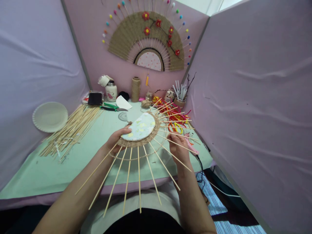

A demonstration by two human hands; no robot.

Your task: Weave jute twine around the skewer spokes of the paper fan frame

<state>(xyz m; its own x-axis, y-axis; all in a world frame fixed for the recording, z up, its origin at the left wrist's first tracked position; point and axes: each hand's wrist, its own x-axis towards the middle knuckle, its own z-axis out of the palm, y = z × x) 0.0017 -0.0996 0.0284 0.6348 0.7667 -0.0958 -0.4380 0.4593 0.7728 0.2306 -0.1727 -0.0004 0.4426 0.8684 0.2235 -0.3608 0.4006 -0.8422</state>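
A half-round fan frame (142,126) with a pale blue patterned face is held up over the table, tilted. Its curved edge has a woven twine band, and thin wooden sticks (138,178) radiate from it. My left hand (119,136) grips the frame's left corner, thumb on the front and the other fingers mostly hidden behind. A loose strand of twine (131,159) arcs across the lower sticks toward my right hand (179,148). That hand is closed among the right-hand sticks, with the twine at its fingertips.
Loose sticks (73,130) and a white plate (50,117) lie left. Behind are pruning shears (113,107), a twine spool (136,89) and a jar (111,91). Red and yellow pipe cleaners (179,117) and a pink glue gun (192,145) lie right. A finished fan (148,35) hangs behind.
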